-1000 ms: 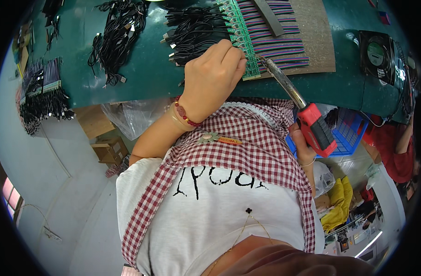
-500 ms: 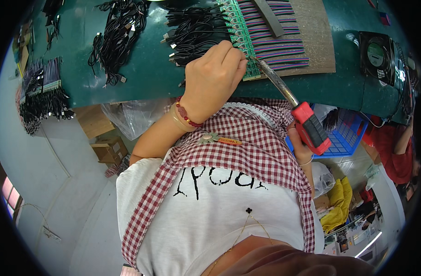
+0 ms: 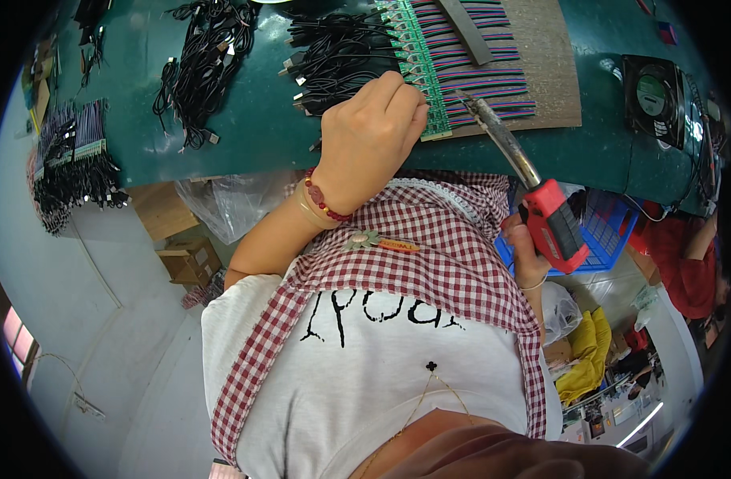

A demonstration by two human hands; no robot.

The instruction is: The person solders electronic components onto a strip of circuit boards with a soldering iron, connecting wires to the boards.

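Note:
My left hand (image 3: 371, 132) is closed, its fingers pinched together at the near end of a green circuit-board strip (image 3: 434, 104). Whatever is between those fingertips is hidden behind the hand. In my right hand (image 3: 528, 254) I hold a soldering iron (image 3: 558, 226) by its red and black handle. Its tip points up and left, just right of the strip and above the striped wires (image 3: 505, 80), apart from the joints. Black USB cables (image 3: 341, 52) lie along the strip's left side. A dark grey bar (image 3: 466, 33) rests across the wires.
Under the strip and wires lies a brown board (image 3: 557, 72) on the green table (image 3: 269, 120). More bundled cables (image 3: 209, 76) are farther left, with finished-looking strips (image 3: 82, 148) at the table's left edge. A black fan (image 3: 654, 100) stands right. Below is a blue crate (image 3: 605, 231).
The soldering iron has lifted off the strip and shifted right with my right hand. My left hand has stayed in place.

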